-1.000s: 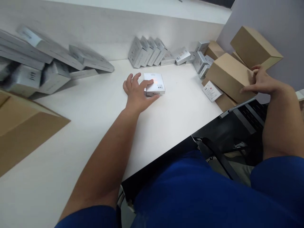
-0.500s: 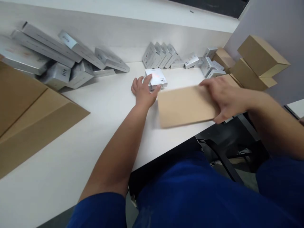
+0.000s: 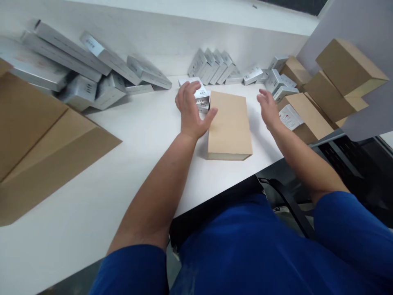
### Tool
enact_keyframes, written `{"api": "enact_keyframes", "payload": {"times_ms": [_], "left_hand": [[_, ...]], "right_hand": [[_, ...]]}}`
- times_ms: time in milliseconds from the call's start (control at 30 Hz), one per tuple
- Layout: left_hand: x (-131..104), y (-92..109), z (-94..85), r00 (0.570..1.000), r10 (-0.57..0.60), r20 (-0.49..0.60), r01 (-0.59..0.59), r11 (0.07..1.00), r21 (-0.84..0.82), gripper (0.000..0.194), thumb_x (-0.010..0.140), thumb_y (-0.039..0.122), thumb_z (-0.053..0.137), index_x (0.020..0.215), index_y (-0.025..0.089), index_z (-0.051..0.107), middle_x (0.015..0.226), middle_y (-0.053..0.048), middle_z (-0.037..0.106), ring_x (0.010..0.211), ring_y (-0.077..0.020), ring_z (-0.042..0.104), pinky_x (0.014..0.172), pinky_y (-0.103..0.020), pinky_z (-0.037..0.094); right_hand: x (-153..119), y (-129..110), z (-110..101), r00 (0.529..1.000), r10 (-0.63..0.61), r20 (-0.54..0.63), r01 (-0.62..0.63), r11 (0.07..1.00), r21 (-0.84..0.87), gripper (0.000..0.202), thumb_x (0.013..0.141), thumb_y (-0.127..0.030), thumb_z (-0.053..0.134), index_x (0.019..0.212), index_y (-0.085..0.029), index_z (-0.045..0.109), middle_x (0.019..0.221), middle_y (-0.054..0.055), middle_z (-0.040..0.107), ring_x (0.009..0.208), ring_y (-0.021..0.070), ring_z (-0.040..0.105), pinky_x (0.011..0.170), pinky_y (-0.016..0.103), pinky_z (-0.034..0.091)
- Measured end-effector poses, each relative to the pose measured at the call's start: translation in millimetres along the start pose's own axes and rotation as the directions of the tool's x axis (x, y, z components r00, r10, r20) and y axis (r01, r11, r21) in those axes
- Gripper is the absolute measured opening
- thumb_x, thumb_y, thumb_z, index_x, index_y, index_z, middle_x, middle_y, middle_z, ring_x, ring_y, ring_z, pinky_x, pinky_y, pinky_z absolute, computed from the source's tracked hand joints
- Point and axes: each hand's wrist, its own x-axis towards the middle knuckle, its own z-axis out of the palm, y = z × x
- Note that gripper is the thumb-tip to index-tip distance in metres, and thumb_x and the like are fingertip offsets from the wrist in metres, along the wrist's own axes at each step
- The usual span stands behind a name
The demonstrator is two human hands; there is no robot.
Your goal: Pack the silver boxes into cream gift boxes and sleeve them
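A closed brown cardboard box [image 3: 230, 125] lies flat on the white table [image 3: 144, 151], its short side toward the front edge. Just left of it, small white boxes [image 3: 202, 93] are stacked, partly behind my left hand [image 3: 193, 110]. The fingers of that hand are spread, with the thumb over the brown box's left edge; whether it touches is unclear. My right hand [image 3: 268, 107] is raised to the right of the brown box, apart from it, fingers loosely parted and holding nothing.
Silver-white boxes [image 3: 73, 49] are piled at the back left, and several more [image 3: 211, 67] lean on the back wall. A large cardboard box [image 3: 46, 164] fills the left side. Brown boxes [image 3: 350, 65] stand stacked at the right, one [image 3: 310, 112] with a white printed item in its opening.
The brown box has been turned and laid down beside the small white boxes. My right hand has let go of it and moved away. My left hand has lifted slightly off the white boxes.
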Motion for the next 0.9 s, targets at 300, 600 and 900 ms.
{"api": "enact_keyframes", "payload": {"times_ms": [300,600,900], "left_hand": [[-27.3,48.0,43.5,0.968,0.103,0.231,-0.087,0.993,-0.078,0.13,0.059,0.099,0.08,0.162,0.031,0.038,0.183,-0.017,0.027,0.174,-0.0461,0.01,0.142,-0.068,-0.003],[-18.6,1.3,40.2,0.919,-0.31,0.244,0.363,0.906,-0.217,0.102,0.052,0.093,0.09,0.12,0.027,0.051,0.126,-0.014,0.068,0.131,-0.0447,0.066,0.114,-0.064,0.055],[14.9,77.3,0.5,0.743,-0.647,0.172,0.579,0.75,0.32,0.058,0.071,0.059,0.096,0.088,0.023,0.053,0.096,-0.007,0.065,0.119,-0.0454,0.071,0.107,-0.069,0.058]], "right_hand": [[-21.7,9.0,-5.2,0.869,-0.079,0.489,-0.201,0.847,0.493,0.117,0.07,-0.071,0.086,0.168,-0.031,0.037,0.156,0.01,0.067,0.134,0.0385,0.071,0.115,0.065,0.059],[-15.4,33.7,-27.9,0.81,-0.115,0.576,-0.188,0.879,0.439,0.114,0.081,-0.065,0.081,0.176,-0.038,0.025,0.168,0.006,0.058,0.146,0.0359,0.064,0.122,0.069,0.051],[-39.4,37.5,-10.2,0.955,0.054,0.291,-0.249,0.676,0.693,0.075,0.085,-0.058,0.087,0.152,-0.035,0.063,0.139,-0.001,0.077,0.128,0.0299,0.076,0.114,0.056,0.062]]}}
